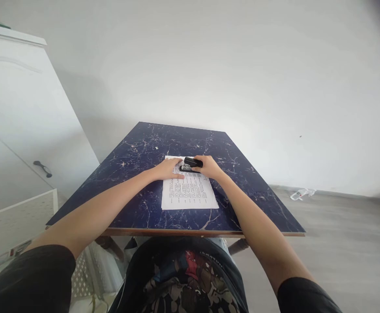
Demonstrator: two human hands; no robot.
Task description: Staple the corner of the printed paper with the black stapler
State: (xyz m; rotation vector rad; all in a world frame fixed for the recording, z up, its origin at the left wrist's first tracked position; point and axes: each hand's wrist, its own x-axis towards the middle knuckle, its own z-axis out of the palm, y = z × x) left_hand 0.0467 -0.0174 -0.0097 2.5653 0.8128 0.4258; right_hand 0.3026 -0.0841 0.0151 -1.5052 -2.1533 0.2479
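Printed paper (pixel 190 193) lies on the blue marbled table in front of me; whether it is one sheet or a stack I cannot tell. A black stapler (pixel 192 162) rests over its upper part, with its jaws apart and pointing left. My right hand (pixel 208 166) is wrapped round the stapler's rear end. Just left of the stapler's mouth, my left hand (pixel 169 169) lies flat on the paper with its fingers stretched to the right, covering part of the text.
The table (pixel 138 148) has a brown front edge close to my body. A small white scrap (pixel 156 148) lies on it at the back left. On the left stands a white cabinet (pixel 20 108). Clear crumpled plastic (pixel 302 194) lies on the floor at the right.
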